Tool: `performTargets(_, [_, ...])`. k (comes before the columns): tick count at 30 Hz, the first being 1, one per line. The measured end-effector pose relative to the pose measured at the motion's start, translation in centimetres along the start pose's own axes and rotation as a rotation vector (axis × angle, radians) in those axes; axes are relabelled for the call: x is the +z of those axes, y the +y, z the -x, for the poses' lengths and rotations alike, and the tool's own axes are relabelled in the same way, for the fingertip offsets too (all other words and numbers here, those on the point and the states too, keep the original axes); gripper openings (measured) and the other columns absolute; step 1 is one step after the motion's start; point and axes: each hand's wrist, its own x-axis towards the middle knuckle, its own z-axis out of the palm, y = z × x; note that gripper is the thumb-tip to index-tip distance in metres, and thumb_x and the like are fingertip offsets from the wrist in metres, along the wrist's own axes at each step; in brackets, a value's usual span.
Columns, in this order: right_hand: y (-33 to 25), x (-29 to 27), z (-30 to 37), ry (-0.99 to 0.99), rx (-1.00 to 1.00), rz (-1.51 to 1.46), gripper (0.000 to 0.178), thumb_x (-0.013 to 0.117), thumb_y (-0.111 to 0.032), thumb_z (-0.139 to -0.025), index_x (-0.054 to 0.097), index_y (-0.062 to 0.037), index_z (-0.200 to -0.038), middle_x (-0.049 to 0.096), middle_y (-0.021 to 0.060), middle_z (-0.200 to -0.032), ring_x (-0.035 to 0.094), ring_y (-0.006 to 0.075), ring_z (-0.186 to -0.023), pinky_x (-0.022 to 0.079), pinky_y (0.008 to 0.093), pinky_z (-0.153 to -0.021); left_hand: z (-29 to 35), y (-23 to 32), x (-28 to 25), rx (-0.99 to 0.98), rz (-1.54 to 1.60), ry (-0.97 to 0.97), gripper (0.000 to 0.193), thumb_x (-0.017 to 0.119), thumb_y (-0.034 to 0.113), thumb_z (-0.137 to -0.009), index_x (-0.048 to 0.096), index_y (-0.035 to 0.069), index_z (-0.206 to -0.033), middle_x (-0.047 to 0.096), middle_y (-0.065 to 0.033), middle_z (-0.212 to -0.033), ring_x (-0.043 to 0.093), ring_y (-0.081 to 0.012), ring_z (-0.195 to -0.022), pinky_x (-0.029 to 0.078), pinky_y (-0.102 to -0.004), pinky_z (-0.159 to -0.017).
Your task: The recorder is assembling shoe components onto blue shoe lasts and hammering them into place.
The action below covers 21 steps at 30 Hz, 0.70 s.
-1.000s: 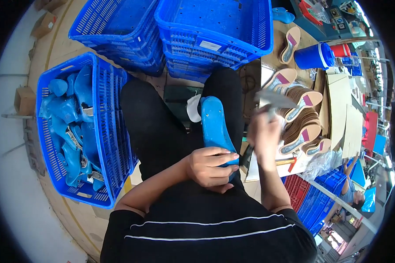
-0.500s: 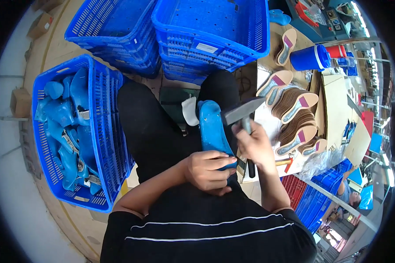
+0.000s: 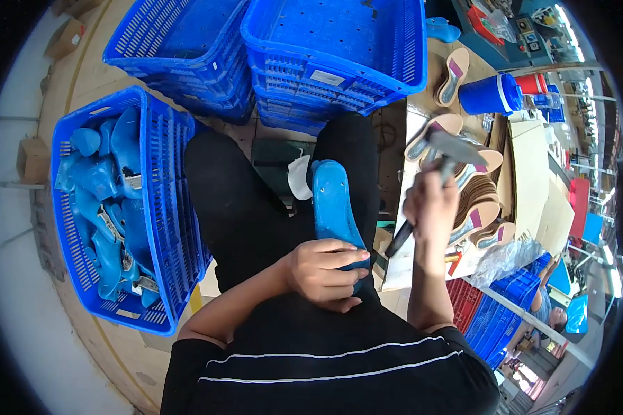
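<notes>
A blue shoe last (image 3: pixel 334 204) lies sole up across my lap, its heel end away from me with small metal dots in it. My left hand (image 3: pixel 327 274) is wrapped round its near end. To the right, my right hand (image 3: pixel 430 204) grips a hammer (image 3: pixel 457 148) by its handle, the dark head raised beside the stacked insoles. A white curved piece (image 3: pixel 298 178) stands at the left of the last's heel end. Tan insoles (image 3: pixel 475 216) with purple patches are piled on the bench at my right, partly hidden by my right hand and the hammer.
At my left stands a blue crate (image 3: pixel 180 228) full of blue lasts (image 3: pixel 93 176). Stacked blue crates (image 3: pixel 332 59) rise ahead of my knees. A blue drink jug (image 3: pixel 488 93) and a clear plastic bag (image 3: pixel 505 261) rest on the bench. A person (image 3: pixel 558 317) sits far right.
My right hand has lifted the hammer up and to the right, away from the last. The left hand and the last have hardly moved.
</notes>
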Motion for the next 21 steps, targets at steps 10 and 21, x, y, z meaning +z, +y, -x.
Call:
performTargets(10, [1.3, -0.6, 2.5, -0.203, 0.105, 0.345, 0.01, 0.063, -0.013, -0.105, 0.066, -0.003, -0.105, 0.058, -0.0008, -0.069, 0.052, 0.0068, -0.054, 0.043, 0.0262, -0.05, 0.1, -0.2, 0.2, 0.0, 0.01, 0.009, 0.029, 0.081, 0.031, -0.089, 0.073, 0.007, -0.075, 0.077, -0.0028, -0.092, 0.078, -0.0281, -0.108, 0.066, -0.0422, -0.09])
performTargets(21, [0.4, -2.2, 1.8, -0.264, 0.073, 0.427, 0.017, 0.067, -0.02, -0.104, 0.068, -0.0049, -0.111, 0.061, 0.0006, -0.073, 0.059, 0.0118, -0.058, 0.045, 0.0273, -0.054, 0.3, -0.4, -0.4, 0.001, 0.035, 0.013, 0.03, 0.082, 0.029, -0.088, 0.068, 0.009, -0.071, 0.079, -0.0038, -0.093, 0.079, -0.0285, -0.108, 0.066, -0.0429, -0.092])
